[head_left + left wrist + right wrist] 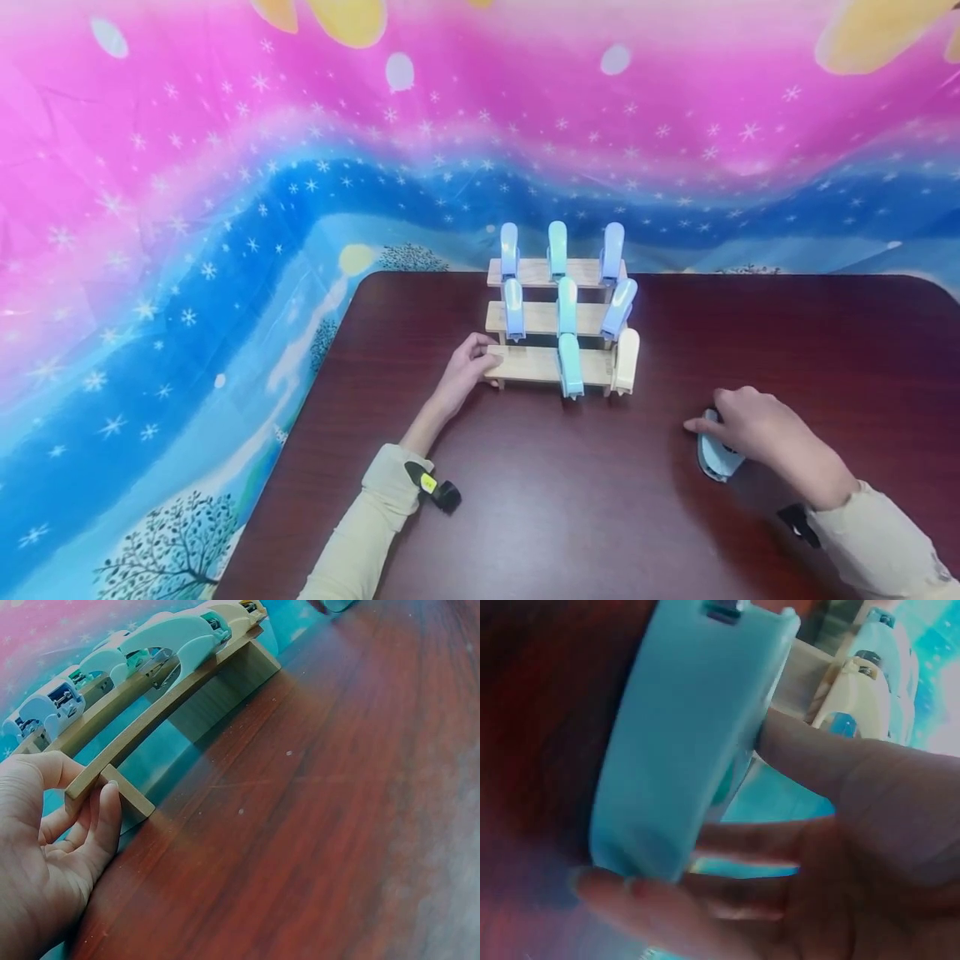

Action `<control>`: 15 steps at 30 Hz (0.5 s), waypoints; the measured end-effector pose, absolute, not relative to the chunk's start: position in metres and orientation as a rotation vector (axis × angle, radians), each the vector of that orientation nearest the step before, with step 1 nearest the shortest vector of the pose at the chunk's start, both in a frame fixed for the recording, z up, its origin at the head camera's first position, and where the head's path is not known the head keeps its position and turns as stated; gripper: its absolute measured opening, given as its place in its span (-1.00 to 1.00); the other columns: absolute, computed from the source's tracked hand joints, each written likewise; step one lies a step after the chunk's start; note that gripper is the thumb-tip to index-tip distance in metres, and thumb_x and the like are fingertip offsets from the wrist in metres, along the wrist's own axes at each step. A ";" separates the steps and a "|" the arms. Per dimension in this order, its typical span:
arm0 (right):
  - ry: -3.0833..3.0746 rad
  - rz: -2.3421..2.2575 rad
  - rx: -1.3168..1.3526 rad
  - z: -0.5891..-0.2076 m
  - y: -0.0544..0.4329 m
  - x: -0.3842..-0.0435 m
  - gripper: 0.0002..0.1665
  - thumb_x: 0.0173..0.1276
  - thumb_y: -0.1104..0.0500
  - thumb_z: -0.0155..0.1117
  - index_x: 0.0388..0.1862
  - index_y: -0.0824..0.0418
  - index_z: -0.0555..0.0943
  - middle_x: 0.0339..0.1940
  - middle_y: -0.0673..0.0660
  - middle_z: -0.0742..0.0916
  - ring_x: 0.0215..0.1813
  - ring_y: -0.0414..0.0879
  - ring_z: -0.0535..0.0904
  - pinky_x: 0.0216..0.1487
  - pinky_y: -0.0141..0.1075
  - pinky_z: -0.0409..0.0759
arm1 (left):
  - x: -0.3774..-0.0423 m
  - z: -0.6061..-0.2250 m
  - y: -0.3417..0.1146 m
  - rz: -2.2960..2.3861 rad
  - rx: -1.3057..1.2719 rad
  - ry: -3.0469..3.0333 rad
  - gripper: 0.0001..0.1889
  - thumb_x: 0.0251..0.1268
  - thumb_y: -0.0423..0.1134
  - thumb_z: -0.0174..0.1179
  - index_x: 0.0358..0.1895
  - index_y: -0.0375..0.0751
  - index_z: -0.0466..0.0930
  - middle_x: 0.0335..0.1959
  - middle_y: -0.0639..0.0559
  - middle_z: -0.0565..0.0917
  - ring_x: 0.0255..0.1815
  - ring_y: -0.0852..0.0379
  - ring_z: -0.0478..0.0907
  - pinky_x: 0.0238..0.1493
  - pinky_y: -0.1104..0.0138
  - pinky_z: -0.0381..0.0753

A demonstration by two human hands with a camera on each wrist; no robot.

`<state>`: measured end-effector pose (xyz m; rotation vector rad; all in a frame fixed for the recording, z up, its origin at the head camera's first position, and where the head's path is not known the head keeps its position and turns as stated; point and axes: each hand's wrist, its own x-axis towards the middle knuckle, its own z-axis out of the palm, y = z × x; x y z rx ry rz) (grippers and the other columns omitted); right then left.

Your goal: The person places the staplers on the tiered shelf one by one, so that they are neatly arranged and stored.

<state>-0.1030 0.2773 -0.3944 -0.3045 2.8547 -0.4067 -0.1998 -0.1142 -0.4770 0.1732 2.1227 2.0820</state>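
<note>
My left hand grips the left end of a three-step wooden display rack, with fingers and thumb around the end of its lowest board and leg, as the left wrist view shows. Pastel staplers stand on its steps: a mint stapler and a cream stapler on the lowest, three on each step above. To the right of the rack, my right hand holds a light blue stapler low over the table. In the right wrist view, thumb and fingers are around this stapler; the palm side partly hides it.
The dark red-brown table has rounded far corners. Behind it hangs a pink and blue cloth with snowflakes. A black wrist strap sits at the left sleeve. The middle-step lavender stapler on the right leans rightward.
</note>
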 end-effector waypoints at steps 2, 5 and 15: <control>2.853 -0.450 -0.381 -0.396 0.279 -0.106 -0.49 0.29 0.07 0.52 -0.11 0.48 0.55 -0.39 0.25 0.61 -0.38 0.06 0.57 -0.43 -0.11 0.59 | -0.200 -0.475 -0.114 2.085 0.174 2.132 -0.67 0.27 -0.37 0.21 0.07 -0.41 0.48 -0.17 -0.15 0.61 -0.32 0.12 0.57 -0.38 0.35 0.68; 2.891 -0.488 -0.459 -0.398 0.281 -0.110 -0.27 0.21 0.12 0.58 0.18 0.54 0.49 -0.09 0.46 0.62 -0.15 0.26 0.63 -0.22 0.11 0.68 | -0.200 -0.474 -0.115 2.098 0.182 2.124 -0.67 0.28 -0.38 0.20 0.07 -0.43 0.47 -0.18 -0.14 0.60 -0.33 0.12 0.57 -0.39 0.35 0.68; 2.932 -0.435 -0.429 -0.407 0.294 -0.115 -0.22 0.22 0.16 0.56 0.23 0.60 0.44 -0.19 0.42 0.64 -0.27 0.14 0.60 -0.30 0.05 0.67 | -0.200 -0.476 -0.114 2.074 0.171 2.141 -0.68 0.29 -0.37 0.21 0.08 -0.40 0.49 -0.17 -0.13 0.60 -0.31 0.14 0.56 -0.35 0.38 0.65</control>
